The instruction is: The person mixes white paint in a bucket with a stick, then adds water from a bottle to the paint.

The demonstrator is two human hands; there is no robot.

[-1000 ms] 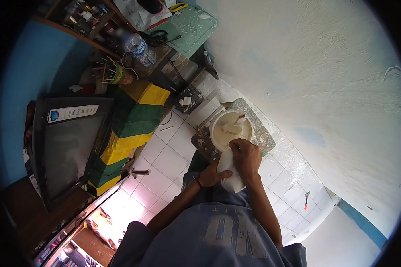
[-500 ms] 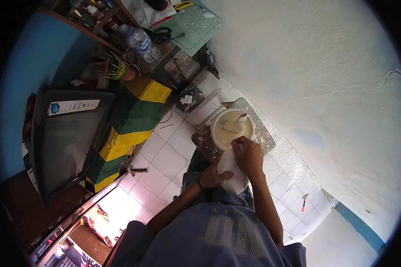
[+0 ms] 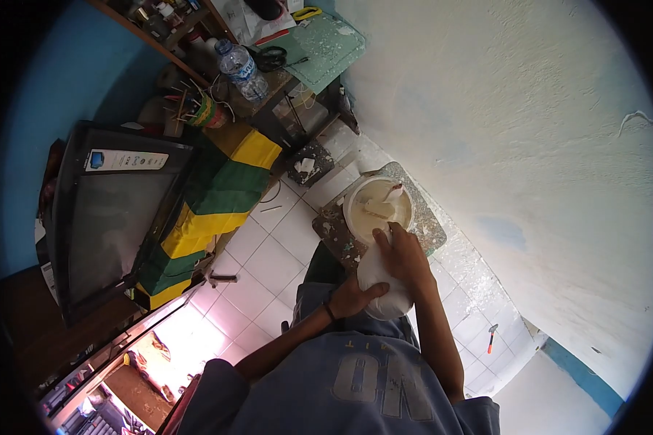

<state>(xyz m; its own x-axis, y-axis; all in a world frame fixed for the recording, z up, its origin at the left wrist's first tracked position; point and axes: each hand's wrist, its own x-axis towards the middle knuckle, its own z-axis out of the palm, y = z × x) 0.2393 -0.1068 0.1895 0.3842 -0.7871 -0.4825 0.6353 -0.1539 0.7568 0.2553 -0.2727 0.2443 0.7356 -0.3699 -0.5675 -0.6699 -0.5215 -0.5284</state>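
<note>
A white plastic bag (image 3: 382, 279) with something bulky inside is held against my lap. My left hand (image 3: 353, 296) grips its lower left side, thumb across the front. Up at the bag's top, my right hand (image 3: 401, 254) is closed around the gathered end, close to the near rim of a round white bucket (image 3: 350, 214). Inside the bucket lies a pale, creamy mix, and a tool with a flat pale blade (image 3: 376, 210) rests in it. The bucket stands on a speckled, paint-spotted stool (image 3: 429, 225). What the bag contains is hidden.
Right of me runs a white, patchy wall (image 3: 500, 130). A hammer (image 3: 492, 338) lies on the tiled floor (image 3: 272, 257). On the left, a television (image 3: 123, 217) stands by a green and yellow cloth (image 3: 228, 177). A water bottle (image 3: 241, 70) and a green board (image 3: 323, 47) are ahead.
The bag looks rounder and more upright, and its lower end has shifted slightly. Both hands keep hold of it. The camera view has tilted a little.
</note>
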